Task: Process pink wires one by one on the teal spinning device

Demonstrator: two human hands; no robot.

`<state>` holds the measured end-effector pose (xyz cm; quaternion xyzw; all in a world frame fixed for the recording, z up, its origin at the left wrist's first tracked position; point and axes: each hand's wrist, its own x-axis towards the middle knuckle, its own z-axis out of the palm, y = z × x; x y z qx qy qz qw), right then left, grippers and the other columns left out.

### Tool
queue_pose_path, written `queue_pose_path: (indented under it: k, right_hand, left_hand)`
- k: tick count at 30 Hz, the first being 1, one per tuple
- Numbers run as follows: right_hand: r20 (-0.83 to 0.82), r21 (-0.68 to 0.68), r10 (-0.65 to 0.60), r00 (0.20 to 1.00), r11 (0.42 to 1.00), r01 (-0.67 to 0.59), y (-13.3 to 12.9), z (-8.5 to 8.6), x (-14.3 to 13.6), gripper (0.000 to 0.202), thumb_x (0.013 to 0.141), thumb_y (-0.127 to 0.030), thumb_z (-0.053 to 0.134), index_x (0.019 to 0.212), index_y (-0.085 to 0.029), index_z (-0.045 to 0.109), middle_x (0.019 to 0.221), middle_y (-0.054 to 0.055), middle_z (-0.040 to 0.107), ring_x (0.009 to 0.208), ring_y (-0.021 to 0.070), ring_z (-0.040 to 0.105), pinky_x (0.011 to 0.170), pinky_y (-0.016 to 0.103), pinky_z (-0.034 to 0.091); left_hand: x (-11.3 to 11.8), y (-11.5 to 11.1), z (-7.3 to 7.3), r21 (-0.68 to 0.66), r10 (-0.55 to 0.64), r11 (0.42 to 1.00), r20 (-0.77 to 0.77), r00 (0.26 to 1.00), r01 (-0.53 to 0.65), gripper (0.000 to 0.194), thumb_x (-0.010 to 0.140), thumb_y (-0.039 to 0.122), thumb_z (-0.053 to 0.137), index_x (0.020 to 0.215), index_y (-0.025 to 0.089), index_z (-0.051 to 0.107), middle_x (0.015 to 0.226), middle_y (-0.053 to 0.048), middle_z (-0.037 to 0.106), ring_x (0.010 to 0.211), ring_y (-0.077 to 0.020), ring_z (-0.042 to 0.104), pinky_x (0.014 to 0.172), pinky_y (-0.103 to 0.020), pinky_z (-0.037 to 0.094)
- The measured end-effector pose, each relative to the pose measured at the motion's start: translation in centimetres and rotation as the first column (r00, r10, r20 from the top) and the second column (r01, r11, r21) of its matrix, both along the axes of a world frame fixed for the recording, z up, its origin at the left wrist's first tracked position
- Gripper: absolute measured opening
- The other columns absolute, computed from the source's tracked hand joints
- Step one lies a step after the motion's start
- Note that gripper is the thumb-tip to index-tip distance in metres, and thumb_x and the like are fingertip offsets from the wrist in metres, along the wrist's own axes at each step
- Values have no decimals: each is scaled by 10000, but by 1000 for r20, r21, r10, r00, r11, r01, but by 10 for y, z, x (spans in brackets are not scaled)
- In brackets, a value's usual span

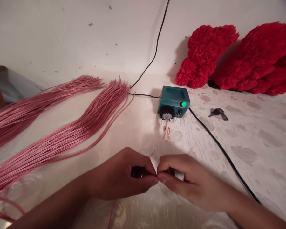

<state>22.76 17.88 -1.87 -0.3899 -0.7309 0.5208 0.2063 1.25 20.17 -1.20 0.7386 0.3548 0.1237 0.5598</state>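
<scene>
My left hand (pixel 126 176) is closed, its thumb and forefinger pinched together. Against those fingertips press the pinched thumb and forefinger of my right hand (pixel 193 179); whatever lies between the fingertips is hidden. A thin pink strand (pixel 111 213) shows below my left hand, and a fine pink end sticks out above its forefinger, so it appears to run through that hand. Just beyond the hands stands a small teal machine (pixel 173 95) with a lit green button (pixel 183 104). From its black toothed wheel (pixel 166 112) a shaft points toward me, bearing a pale pink clip (pixel 166 132).
Two long bundles of pink strands (pixel 92 117) lie at the left. Red ruffled bunches (pixel 205 54) lean by the wall at back right. A key (pixel 218 113) lies on the patterned cover (pixel 259 143). Black cable (pixel 219 146) runs from the machine past my right forearm.
</scene>
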Motion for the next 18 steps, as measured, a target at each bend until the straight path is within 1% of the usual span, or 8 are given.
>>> queue_pose_path:
  k: [3, 6, 8, 12, 18]
  right_hand:
    - [-17, -19, -2, 1000, 1000, 1, 1, 0, -1, 170, 940, -243, 539, 788, -179, 579, 663, -53, 510, 598, 78, 444, 549, 198, 358]
    - [-28, -28, -4, 1000, 1000, 3, 1, 0, 0, 165, 938, -230, 543, 785, -180, 578, 660, -58, 505, 599, 76, 442, 551, 195, 358]
    - [-31, -29, -14, 999, 1000, 13, 2, 0, 0, 164, 935, -216, 544, 776, -182, 570, 655, -62, 503, 598, 75, 441, 555, 193, 360]
    - [-39, -37, -27, 999, 999, 26, 2, 0, 0, 159, 925, -179, 538, 767, -186, 550, 634, -72, 486, 586, 72, 427, 554, 188, 358]
    - [-56, -25, -44, 997, 999, 43, 3, -3, 0, 150, 912, -167, 546, 764, -189, 554, 621, -78, 472, 567, 66, 406, 521, 179, 332]
  left_hand:
    - [0, -1, 0, 44, 0, 999, -7, 1000, 0, 175, 869, 222, 582, 764, 141, 697, 578, 49, 525, 523, -58, 394, 478, -158, 310]
    - [-1, -1, 2, 105, -29, 994, -27, 999, 32, 178, 879, 186, 555, 791, 138, 702, 601, 42, 569, 527, -54, 415, 490, -154, 326]
    - [-2, -1, 2, 177, -58, 982, -42, 997, 64, 176, 883, 162, 542, 825, 137, 707, 624, 36, 594, 542, -55, 442, 513, -155, 342]
    - [-3, 0, 2, 313, -87, 944, -54, 995, 100, 172, 879, 145, 542, 841, 133, 710, 622, 45, 567, 543, -49, 446, 535, -154, 347]
    - [-1, 0, 2, 372, -83, 922, -90, 993, 110, 178, 868, 108, 532, 848, 146, 704, 637, 48, 573, 552, -52, 454, 550, -157, 351]
